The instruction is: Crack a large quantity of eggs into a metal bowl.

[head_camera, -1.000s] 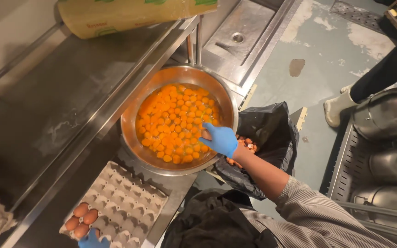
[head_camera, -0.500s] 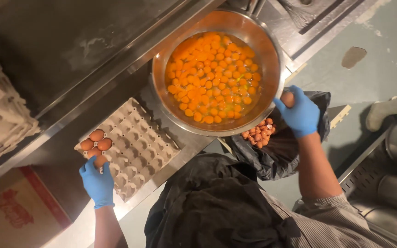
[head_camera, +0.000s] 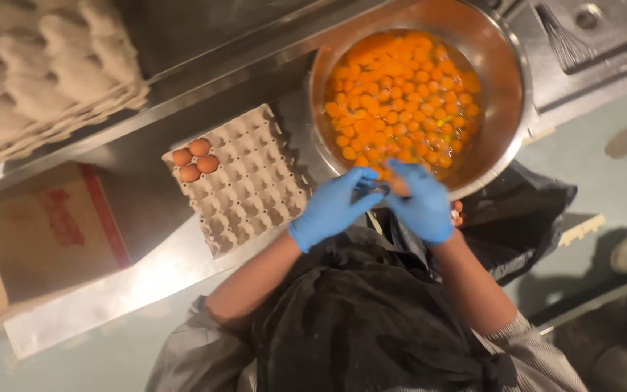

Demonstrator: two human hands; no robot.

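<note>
From the head camera, both blue-gloved hands meet at the near rim of the steel bowl (head_camera: 506, 87), which is full of egg yolks (head_camera: 400, 94) and sits on the steel counter (head_camera: 205, 72): the left hand (head_camera: 335, 207) and the right hand (head_camera: 422, 203) have their grip clamped together on an egg (head_camera: 398, 187), blurred and mostly hidden between the fingertips. Just left of the hands lies a grey egg tray (head_camera: 244, 181) with three brown eggs (head_camera: 194, 158) in its far corner. A stack of empty trays (head_camera: 45, 72) stands further left, a cardboard box (head_camera: 30, 239) lies below the counter edge, and a black bag (head_camera: 524, 218) hangs under the bowl.

Egg (head_camera: 398, 187) between gloved fingers (head_camera: 371, 178) motion-blurred, mostly hidden; bowl (head_camera: 506, 87) top rim cut off.
</note>
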